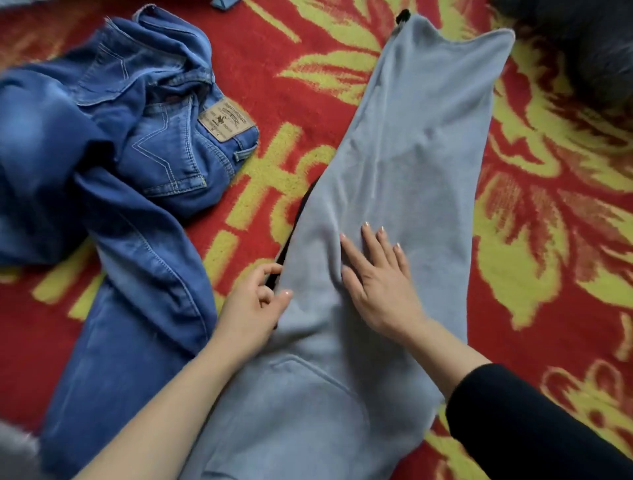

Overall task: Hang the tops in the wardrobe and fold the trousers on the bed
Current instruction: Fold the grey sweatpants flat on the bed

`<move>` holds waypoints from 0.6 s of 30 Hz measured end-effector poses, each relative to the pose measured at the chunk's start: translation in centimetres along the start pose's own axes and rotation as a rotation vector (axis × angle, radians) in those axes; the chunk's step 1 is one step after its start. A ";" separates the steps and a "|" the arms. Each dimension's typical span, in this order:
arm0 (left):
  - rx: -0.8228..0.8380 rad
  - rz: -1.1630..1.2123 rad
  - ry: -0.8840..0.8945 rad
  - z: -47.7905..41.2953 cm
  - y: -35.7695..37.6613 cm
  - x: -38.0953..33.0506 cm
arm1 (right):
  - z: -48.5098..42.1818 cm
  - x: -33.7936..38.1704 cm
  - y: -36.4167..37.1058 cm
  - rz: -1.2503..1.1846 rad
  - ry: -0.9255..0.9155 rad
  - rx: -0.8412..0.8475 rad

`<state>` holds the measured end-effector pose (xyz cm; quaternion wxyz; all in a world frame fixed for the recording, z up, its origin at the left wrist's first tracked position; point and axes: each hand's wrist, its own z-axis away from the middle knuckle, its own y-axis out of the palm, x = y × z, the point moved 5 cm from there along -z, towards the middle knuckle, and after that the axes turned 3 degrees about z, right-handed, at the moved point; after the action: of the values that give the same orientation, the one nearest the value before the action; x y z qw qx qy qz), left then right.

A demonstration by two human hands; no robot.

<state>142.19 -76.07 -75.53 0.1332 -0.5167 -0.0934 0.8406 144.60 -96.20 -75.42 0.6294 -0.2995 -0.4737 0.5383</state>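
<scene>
Grey fleece trousers [411, 144] lie stretched out along the bed, legs together, a pocket showing near the waist end close to me. A black stripe runs down their left edge. My right hand [380, 277] lies flat on the grey cloth with fingers spread. At the left edge, my left hand [255, 308] has its fingers curled at the black stripe; I cannot make out whether it pinches it. Blue jeans [137, 147] lie crumpled to the left, the waist with a leather patch uppermost and one leg running toward me.
A red blanket with a yellow flower pattern [548, 192] covers the bed. Something dark grey [599, 44] lies at the far right corner. A small blue item [222, 3] shows at the top edge.
</scene>
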 end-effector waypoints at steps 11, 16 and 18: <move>0.026 -0.449 0.040 8.3 -1.7 3.2 | 14.7 2.1 5.2 -0.164 0.192 -0.078; -0.150 -0.385 -0.059 13.2 -5.6 6.7 | 21.7 4.3 8.1 -0.350 0.316 -0.216; -0.138 -0.370 -0.079 15.4 -6.8 7.8 | 23.8 4.4 8.6 -0.435 0.518 -0.323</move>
<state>125.93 -67.44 -73.19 0.2460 -0.4651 -0.2495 0.8130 119.23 -93.05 -72.98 0.7727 -0.4133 -0.4302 0.2167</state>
